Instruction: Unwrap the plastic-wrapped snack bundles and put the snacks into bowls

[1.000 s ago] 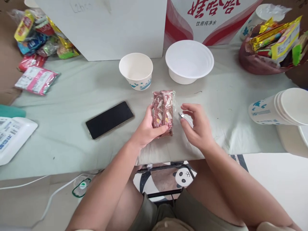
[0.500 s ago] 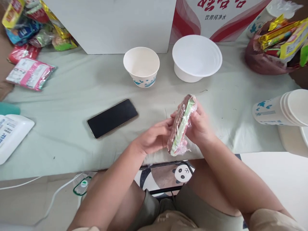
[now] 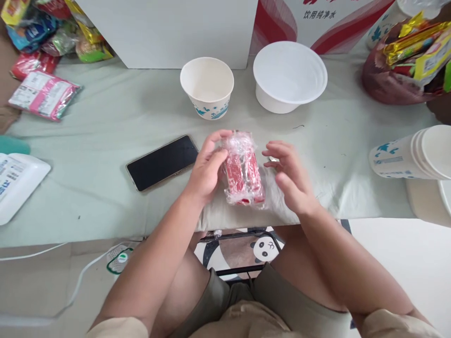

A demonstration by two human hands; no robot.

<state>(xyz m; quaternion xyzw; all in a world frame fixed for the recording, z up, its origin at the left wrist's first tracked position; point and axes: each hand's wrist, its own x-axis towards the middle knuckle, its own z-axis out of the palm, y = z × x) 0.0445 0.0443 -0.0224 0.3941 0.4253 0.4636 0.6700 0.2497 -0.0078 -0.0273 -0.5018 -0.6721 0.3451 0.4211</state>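
Observation:
A snack pack (image 3: 242, 173) of two red bars in clear wrap lies near the table's front edge. My left hand (image 3: 206, 169) grips its left side, with the fingers curled over the top end. My right hand (image 3: 289, 174) hovers just to the right of the pack with fingers spread and nothing in it. A small silvery object (image 3: 272, 159) lies on the cloth under the right fingers. A black phone (image 3: 162, 162) lies face up to the left of my left hand.
A paper cup (image 3: 207, 87) and a white bowl (image 3: 289, 76) stand behind the pack. Stacked paper cups (image 3: 412, 154) lie on their side at the right. Snack packets (image 3: 42, 95) sit at the far left, a red bag of snacks (image 3: 405, 61) at the far right, boxes behind.
Half a second ago both hands held the pack on edge above the table. Now it lies flat with the red side up, and my right hand has let go.

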